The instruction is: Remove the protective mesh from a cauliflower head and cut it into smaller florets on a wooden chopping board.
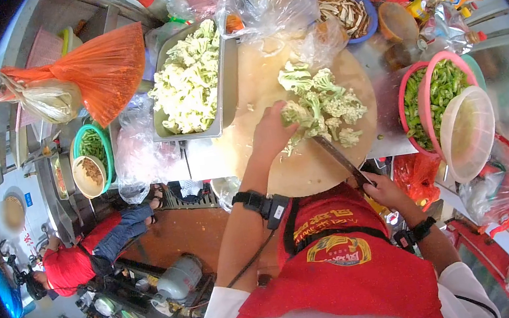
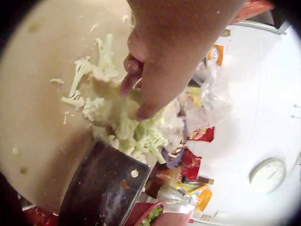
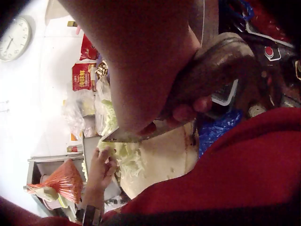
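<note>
Pale green cauliflower florets (image 1: pixel 323 104) lie in a loose pile on a round wooden board (image 1: pixel 306 172). At the pile's left edge, my left hand (image 1: pixel 271 133) pinches a piece, its thumb and fingers curled round it; the left wrist view shows this piece (image 2: pixel 123 110) partly hidden. My right hand (image 1: pixel 387 193) grips the handle of a cleaver (image 1: pixel 341 158), whose dark broad blade (image 2: pixel 106 181) stands beside the florets. In the right wrist view, the right hand (image 3: pixel 150 94) has its fingers round the handle. A metal tray (image 1: pixel 222 93) left of the board holds many cut florets.
A blue bowl of sliced mushrooms (image 1: pixel 345 13) and plastic bags (image 1: pixel 268 0) stand behind the board. To the right are pink baskets of green peppers (image 1: pixel 444 84) and a white strainer (image 1: pixel 468 134). An orange bag (image 1: pixel 101 76) hangs at left; another person (image 1: pixel 69 268) is farther off.
</note>
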A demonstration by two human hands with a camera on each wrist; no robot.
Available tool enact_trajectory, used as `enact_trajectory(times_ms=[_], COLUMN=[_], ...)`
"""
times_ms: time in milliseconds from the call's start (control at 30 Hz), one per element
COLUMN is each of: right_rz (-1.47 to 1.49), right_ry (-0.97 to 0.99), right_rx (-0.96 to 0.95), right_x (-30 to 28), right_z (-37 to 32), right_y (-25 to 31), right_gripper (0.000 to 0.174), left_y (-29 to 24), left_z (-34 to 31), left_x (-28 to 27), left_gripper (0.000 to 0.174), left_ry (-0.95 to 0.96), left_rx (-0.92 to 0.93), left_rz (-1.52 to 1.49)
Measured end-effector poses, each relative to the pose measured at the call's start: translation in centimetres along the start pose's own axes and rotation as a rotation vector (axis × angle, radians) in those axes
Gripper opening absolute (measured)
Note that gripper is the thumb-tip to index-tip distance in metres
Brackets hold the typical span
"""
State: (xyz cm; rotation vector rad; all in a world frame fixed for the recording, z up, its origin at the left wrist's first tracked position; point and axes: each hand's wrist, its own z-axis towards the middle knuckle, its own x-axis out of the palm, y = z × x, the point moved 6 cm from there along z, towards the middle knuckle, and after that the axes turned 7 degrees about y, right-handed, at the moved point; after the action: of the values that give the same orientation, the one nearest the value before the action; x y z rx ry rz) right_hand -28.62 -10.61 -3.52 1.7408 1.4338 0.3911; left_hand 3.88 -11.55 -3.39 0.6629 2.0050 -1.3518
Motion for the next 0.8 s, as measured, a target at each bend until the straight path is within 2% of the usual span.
enact_trajectory(times_ms=[67,133,200,233,333,367,467,500,600,633,733,767,800], right_rz=[-0.029,-0.045,-0.051,-0.049,-0.062,-0.082,-0.204,-0.255,-0.141,-0.106,-0.03,-0.02,-0.01], right_ry=[-0.014,-0.018,-0.009,0.007,0.074,0.1,0.203,0.244,0.352,0.337,0.289,0.276,0.262], right_rx=[-0.011,-0.001,0.027,-0.007,-0.097,-0.119,-0.089,-0.064,-0.016,-0.025,-0.038,-0.034,-0.029], right_x=[-0.2,0.0,0.2,0.3,1.1,1.1,1.4,1.8,3.1,3.5,4.6,4.9,5.1], right_z=[-0.2,-0.2,-0.1,-0.1,0.0,-0.1,0.3,0.7,2.5,2.9,4.1,4.3,4.4], right_y=[0.8,0.8,0.2,-0.2,0.0,0.4,2.8,3.6,5.7,5.8,5.4,5.2,5.2], right_gripper=[0.038,0.039,0.039,0.04,0.042,0.043,0.044,0.044,0.043,0.042,0.042,0.043,0.044], left_y=[-1.4,-1.4,-0.7,-1.2,-1.2,-1.3,-1.3,-0.7,1.1,2.4,5.9,7.0,7.6], left_z=[-1.2,-2.5,-3.8,-4.5,-7.0,-8.1,-10.6,-11.1,-13.0,-13.4,-13.9,-14.2,-14.5], left_x=[-2.8,-3.8,-4.3,-5.0,-5.0,-5.2,-5.0,-4.6,-3.5,-2.6,0.4,1.4,1.8], left_gripper=[0.055,0.05,0.044,0.046,0.05,0.052,0.057,0.064,0.056,0.051,0.054,0.047,0.043], left_ry=[-0.043,-0.041,0.006,0.063,-0.038,0.052,-0.044,-0.03,-0.107,-0.135,-0.236,-0.314,-0.341], left_rx=[-0.121,-0.143,-0.049,0.107,0.138,0.203,0.131,0.149,-0.016,-0.096,-0.228,-0.364,-0.378], left_rz=[-0.388,-0.858,-1.41,-1.508,-1.698,-1.735,-1.679,-1.761,-1.744,-1.729,-1.649,-1.512,-1.202])
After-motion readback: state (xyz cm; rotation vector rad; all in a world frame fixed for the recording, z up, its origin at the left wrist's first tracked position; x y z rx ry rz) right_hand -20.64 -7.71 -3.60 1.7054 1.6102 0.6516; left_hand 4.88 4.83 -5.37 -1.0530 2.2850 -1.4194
